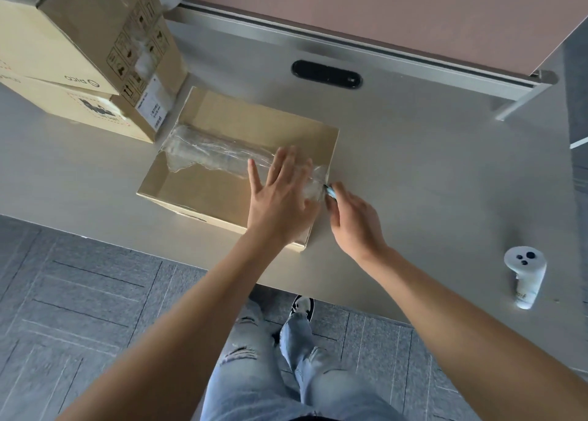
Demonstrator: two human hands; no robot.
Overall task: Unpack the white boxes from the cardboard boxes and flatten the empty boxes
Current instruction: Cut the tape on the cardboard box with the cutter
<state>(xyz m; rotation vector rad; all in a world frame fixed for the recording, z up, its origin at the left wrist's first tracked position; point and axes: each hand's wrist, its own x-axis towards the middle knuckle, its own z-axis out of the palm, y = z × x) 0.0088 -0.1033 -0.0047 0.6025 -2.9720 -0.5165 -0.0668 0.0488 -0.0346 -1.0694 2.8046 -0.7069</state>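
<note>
While taped shut, cardboard box (222, 166) w/ crinkled tape (216, 153).

Brown cardboard box (222, 179) is showing clear, shiny tape (216, 153); the table (413, 172) is looking pale grey, the controller (525, 277) white with 3 black dots, the floor (79, 293) dark grey, lined, jeans (254, 373) faded blue.

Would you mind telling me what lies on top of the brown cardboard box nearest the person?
On the sealed brown cardboard box, crinkled clear packing tape runs along the seam and the left hand presses flat. The right hand holds a small cutter at the edge. Its contents stay hidden.
</note>
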